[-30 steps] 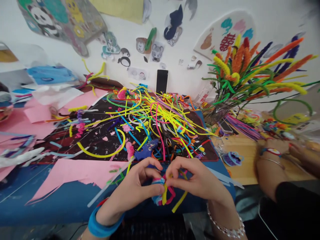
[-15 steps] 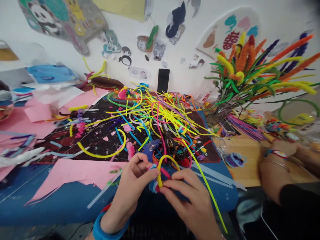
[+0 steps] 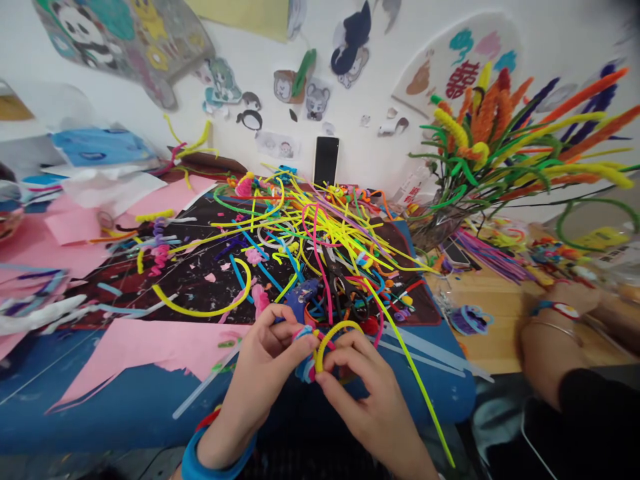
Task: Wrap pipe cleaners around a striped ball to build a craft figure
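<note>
My left hand point(image 3: 273, 353) pinches a small bundle of twisted blue and pink pipe cleaners point(image 3: 304, 369) near the table's front edge. A yellow pipe cleaner point(image 3: 327, 337) loops up from the bundle and curves to the right. Its lower part is pinched between the thumb and fingers of my right hand point(image 3: 363, 383). A long yellow-green strand point(image 3: 413, 367) and a pink strand point(image 3: 379, 330) stretch away beyond the right hand; whether they join the bundle is hidden. Just behind my hands lie black-handled scissors point(image 3: 350, 293) and a blue tool point(image 3: 303, 297), perhaps a glue gun.
Loose yellow pipe cleaners point(image 3: 340, 230) pile up on the dark mat point(image 3: 200, 293). Pink sheets point(image 3: 150, 347) lie left, translucent sticks point(image 3: 425, 353) right. A phone point(image 3: 326, 160) leans on the wall. A vase point(image 3: 435, 223) holds fuzzy stems. Another person's arm point(image 3: 545, 353) is at the right.
My right hand has dropped lower and turned, now gripping the yellow pipe cleaner from below. The yellow piece has gone from hanging down to arching upward, and its loop leans further right.
</note>
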Demonstrator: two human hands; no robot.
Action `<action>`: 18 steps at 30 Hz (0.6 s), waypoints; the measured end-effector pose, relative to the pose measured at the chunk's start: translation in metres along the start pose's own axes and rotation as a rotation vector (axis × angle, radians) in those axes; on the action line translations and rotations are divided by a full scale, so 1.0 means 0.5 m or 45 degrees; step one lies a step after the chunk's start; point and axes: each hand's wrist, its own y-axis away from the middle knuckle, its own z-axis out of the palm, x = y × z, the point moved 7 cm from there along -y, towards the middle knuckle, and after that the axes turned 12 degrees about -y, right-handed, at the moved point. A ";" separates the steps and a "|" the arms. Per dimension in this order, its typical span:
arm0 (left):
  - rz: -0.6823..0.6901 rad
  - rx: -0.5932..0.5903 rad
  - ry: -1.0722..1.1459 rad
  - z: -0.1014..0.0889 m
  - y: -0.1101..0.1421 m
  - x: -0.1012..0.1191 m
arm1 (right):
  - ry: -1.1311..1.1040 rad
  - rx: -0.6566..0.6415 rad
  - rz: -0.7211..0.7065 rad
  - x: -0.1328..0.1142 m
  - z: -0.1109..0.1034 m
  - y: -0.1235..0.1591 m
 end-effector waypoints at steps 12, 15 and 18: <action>0.003 -0.339 0.006 0.014 0.007 0.006 | -0.338 -0.106 0.159 0.021 0.006 0.001; 0.045 -0.317 0.043 0.014 0.005 0.002 | -0.329 -0.145 0.188 0.025 0.011 -0.002; 0.125 -0.282 0.044 0.013 0.005 0.001 | -0.292 -0.161 0.162 0.023 0.012 -0.004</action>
